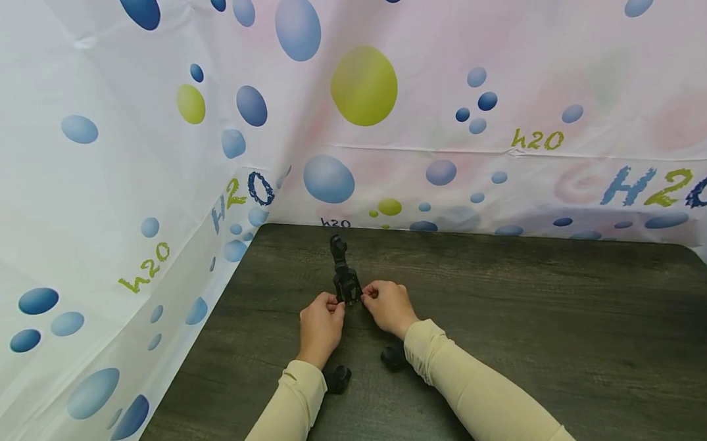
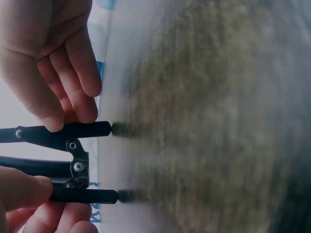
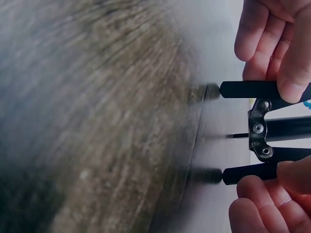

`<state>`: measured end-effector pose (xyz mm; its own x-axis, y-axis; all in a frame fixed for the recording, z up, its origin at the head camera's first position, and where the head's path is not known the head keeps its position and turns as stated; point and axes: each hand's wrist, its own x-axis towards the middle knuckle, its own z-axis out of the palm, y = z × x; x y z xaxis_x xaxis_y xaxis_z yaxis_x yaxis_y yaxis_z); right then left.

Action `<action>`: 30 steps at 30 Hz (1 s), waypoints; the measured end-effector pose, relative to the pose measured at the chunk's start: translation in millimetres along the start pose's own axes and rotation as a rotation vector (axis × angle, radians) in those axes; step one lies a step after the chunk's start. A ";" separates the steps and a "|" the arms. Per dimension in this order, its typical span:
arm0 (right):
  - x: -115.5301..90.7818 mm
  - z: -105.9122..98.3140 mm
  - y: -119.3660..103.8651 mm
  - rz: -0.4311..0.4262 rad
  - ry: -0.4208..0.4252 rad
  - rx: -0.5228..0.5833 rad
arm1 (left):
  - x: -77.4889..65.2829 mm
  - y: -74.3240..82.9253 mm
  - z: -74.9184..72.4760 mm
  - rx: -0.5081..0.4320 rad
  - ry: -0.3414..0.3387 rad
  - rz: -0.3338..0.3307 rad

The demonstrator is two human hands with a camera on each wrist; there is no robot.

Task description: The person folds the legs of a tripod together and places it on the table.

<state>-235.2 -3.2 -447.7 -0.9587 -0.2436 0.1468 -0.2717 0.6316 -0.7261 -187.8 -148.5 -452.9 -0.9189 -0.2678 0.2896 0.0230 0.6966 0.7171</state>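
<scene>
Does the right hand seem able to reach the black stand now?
Probably yes: the right hand pinches one leg of the black stand, while the left hand, at another leg, leaves room.

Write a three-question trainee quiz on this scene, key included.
1. True or false: the left hand is touching nothing.
2. What colour are the sleeves? A) blue B) cream C) black
3. Fill in: the right hand pinches one ____ of the black stand.

Key:
1. False; it pinches the stand's left-side leg.
2. B
3. leg
</scene>
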 end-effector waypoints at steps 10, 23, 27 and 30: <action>-1.0 1.9 1.1 -0.006 -0.008 -0.004 | 1.2 -4.0 0.4 0.005 0.011 0.013; -4.3 2.9 -0.9 0.000 -0.043 -0.023 | 6.1 -7.9 -1.5 0.049 0.000 0.011; -5.3 2.2 -2.5 0.005 -0.065 -0.034 | 7.6 -7.7 -1.9 0.052 0.002 0.002; -6.3 1.9 -3.7 0.011 -0.079 -0.030 | 8.5 -8.2 -2.0 0.049 0.002 -0.002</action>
<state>-228.0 -5.4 -447.3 -0.9523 -0.2934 0.0846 -0.2649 0.6561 -0.7067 -195.0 -157.8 -455.0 -0.9181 -0.2708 0.2894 0.0014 0.7279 0.6857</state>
